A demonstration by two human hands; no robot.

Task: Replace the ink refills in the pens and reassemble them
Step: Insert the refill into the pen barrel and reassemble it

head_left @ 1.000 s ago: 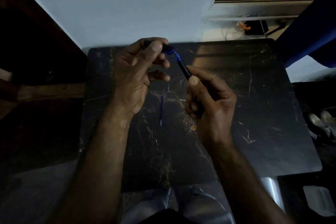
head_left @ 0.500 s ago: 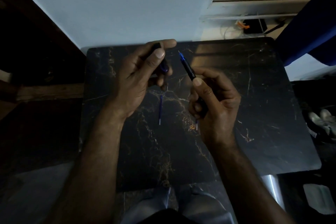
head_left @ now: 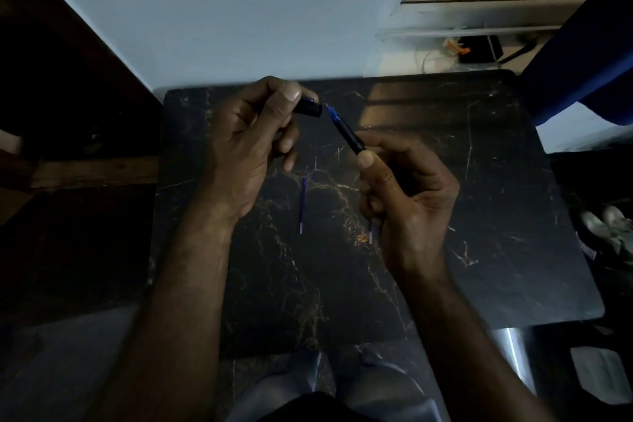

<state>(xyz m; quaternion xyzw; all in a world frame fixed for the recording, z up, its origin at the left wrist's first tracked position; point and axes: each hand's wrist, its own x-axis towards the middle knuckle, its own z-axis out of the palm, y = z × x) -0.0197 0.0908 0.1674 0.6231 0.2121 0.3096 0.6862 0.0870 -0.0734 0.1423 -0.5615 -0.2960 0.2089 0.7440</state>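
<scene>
- Since half a second ago, the left hand has tipped the pen cap back so its open end faces right again, and the gap to the pen tip has shrunk; I see the two nearly meeting but not touching.
- No brand, label or writing is readable anywhere I can see: the light is dim and the pen parts are small and dark.
- Left hand: curled closed around the cap, thumb pressed on top, cap end poking out to the right of the thumbnail. The lower fingers are loosely bent and hold nothing.
- Right hand: closed in a pinch on the pen barrel, thumb tip on the near end of the exposed part, other fingers wrapped below. The barrel slants up and to the left, its blue tip just beside the cap's opening.
- A thin blue refill lies flat on the black marble table, between the two wrists, running near to far and touching neither hand.
- A second thin piece shows just at the left edge of the right palm; it may be another refill on the table, but most of it is hidden.
- Both hands are raised above the far half of the tabletop.
</scene>
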